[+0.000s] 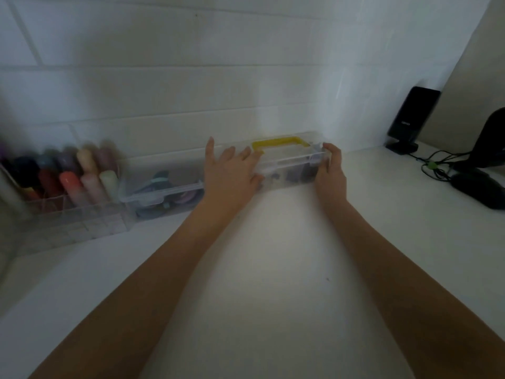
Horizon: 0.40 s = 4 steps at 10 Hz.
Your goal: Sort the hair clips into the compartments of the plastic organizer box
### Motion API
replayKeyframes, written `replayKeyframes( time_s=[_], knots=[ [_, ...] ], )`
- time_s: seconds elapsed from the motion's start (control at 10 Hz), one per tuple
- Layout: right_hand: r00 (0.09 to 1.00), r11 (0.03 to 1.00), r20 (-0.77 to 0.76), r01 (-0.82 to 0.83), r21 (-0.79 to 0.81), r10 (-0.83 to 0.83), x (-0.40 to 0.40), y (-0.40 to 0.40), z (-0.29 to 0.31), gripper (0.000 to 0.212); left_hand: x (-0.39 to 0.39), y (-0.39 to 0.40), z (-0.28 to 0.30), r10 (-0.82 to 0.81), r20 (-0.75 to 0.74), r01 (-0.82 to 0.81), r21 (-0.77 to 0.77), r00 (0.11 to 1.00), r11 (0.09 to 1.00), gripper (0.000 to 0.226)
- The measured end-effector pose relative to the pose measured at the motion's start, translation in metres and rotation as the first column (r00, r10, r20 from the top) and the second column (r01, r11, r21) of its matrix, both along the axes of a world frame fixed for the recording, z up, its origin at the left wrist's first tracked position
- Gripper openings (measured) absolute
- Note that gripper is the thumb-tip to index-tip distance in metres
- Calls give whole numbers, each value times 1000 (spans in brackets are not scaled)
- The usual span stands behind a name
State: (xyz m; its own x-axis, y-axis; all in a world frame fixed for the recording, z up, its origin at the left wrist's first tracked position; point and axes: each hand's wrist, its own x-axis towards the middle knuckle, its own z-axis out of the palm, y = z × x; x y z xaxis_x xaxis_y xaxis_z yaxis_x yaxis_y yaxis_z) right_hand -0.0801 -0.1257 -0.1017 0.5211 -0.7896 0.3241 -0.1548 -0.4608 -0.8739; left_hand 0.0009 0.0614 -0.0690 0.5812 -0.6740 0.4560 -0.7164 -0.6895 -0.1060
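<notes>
My left hand (232,170) lies flat with fingers spread on the box (289,165), beside its yellow handle (278,142). My right hand (329,168) grips the box's far end, fingers curled round the corner. Dark shapes between my hands, inside, may be clips.

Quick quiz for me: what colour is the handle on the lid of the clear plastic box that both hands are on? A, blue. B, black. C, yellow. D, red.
C: the handle on top of the clear organizer box is yellow, seen between the left hand, whose fingers lie on the lid, and the right hand gripping the box's right end.
</notes>
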Motion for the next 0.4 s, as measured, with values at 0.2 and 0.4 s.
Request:
replayKeyframes(
  time_s=[0.2, 0.4],
  knots=[
    [997, 996, -34, -72, -46, 71, 1, -20, -7, 42, 4, -3, -19, -36, 10, 37, -204, 999, 978, 49],
    [995, 996, 44, -87, -22, 87, -2, -17, -10, 44, 9, -1, -23, -136, 20, 137, -254, 990, 957, 49]
  ],
)
